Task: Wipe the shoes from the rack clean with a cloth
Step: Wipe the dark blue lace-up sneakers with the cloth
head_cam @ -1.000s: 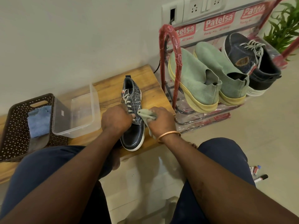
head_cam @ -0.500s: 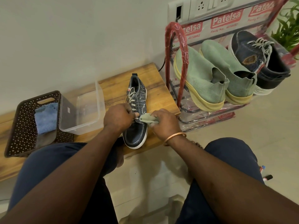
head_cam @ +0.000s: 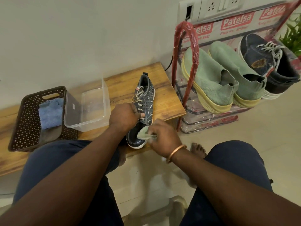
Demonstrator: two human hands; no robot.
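Sitting on the wooden desk, beside the red rack, are a brown basket, a clear box and a dark shoe with its toe pointing at the person. The left grip is curled over the middle of the shoe by the laces, holding it. The right grip pinches a small green cloth against the toe.

"Patelsa", perhaps "4018862", on rack wrapping
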